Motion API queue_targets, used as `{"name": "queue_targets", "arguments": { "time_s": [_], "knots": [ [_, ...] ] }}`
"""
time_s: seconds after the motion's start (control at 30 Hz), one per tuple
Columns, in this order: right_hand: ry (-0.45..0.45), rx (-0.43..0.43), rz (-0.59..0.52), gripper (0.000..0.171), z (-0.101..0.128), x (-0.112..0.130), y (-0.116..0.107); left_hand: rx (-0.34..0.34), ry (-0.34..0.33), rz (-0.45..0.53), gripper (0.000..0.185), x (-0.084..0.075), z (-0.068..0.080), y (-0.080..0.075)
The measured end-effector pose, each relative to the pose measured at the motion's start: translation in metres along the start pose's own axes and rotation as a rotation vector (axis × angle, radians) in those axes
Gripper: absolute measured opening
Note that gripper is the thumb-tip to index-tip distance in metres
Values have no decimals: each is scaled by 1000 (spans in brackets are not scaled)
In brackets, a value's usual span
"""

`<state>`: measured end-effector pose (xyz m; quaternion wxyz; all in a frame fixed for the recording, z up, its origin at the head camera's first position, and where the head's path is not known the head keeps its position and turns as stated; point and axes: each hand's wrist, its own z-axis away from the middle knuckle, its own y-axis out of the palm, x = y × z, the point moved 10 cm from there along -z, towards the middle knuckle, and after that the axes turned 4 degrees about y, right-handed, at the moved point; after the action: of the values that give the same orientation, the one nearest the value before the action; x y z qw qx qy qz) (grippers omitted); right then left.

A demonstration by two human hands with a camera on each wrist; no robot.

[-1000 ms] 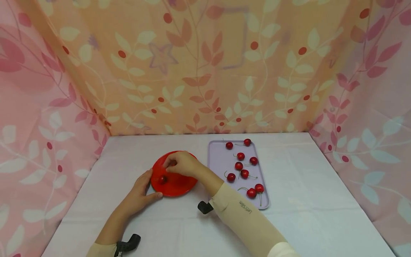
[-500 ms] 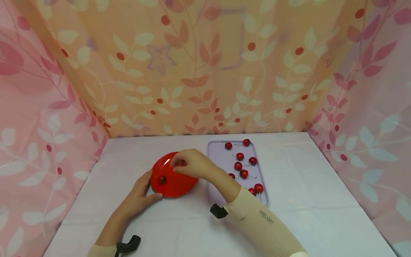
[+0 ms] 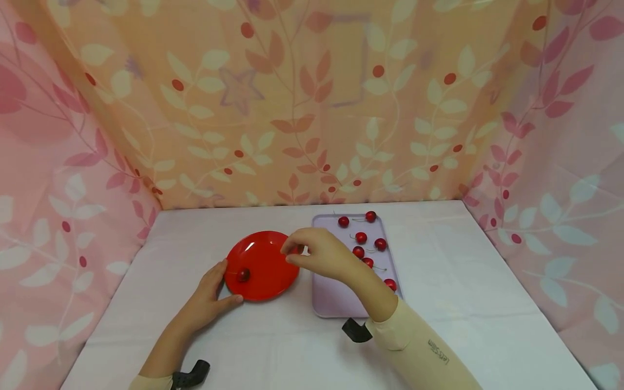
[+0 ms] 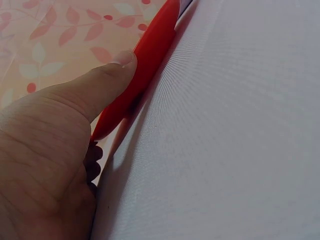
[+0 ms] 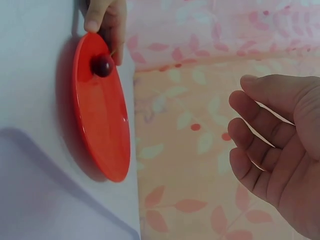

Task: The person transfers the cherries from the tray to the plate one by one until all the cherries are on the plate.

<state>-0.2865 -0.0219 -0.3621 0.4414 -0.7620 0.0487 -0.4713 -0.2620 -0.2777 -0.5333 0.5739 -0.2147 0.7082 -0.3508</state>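
Head view: a person is sitting at a white-covered surface (image 3: 463, 303) walled by leaf-print curtains (image 3: 312, 108). The left hand (image 3: 207, 297) is resting against the near-left rim of a red plate (image 3: 265, 259) that is lying left of the surface's middle, thumb and fingers spread along the edge, not curled round it. One cherry (image 3: 243, 274) is sitting on the plate's left part, just beside that hand. The right hand (image 3: 319, 253) is hovering between the plate's right rim and a lilac tray (image 3: 336, 300), its fingers loosely curled with the tips close together; a trace of red is showing at the tips, but whether anything is pinched there cannot be told. Loose cherries (image 3: 361, 237) are lying on the tray's far half, toward the surface's back edge.

Left wrist view: the left hand's thumb (image 4: 107, 80) is pressing straight against the red plate's (image 4: 145, 55) rim, above the white surface (image 4: 225, 140).

Right wrist view: the right hand (image 5: 280, 145) is showing relaxed, parted fingers (image 5: 250, 122) holding nothing visible. Beyond it, the red plate (image 5: 102, 130) is carrying the cherry (image 5: 103, 65), and the left hand (image 5: 107, 17) is touching the plate's far rim. A corner of the lilac tray (image 5: 45, 200) is lying just beside the plate.
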Motion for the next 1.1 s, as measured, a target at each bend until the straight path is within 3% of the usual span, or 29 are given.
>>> {"name": "queue_targets", "arguments": {
  "time_s": [0.5, 0.97, 1.1],
  "knots": [
    [87, -68, 113, 15, 16, -48, -43, 13, 5, 8, 111, 0, -2, 0],
    [63, -127, 167, 16, 22, -92, -78, 7, -5, 3, 111, 3, 0, 1],
    [91, -123, 174, 17, 23, -106, -83, 5, 0, -1, 111, 2, 0, 1]
  ]
}}
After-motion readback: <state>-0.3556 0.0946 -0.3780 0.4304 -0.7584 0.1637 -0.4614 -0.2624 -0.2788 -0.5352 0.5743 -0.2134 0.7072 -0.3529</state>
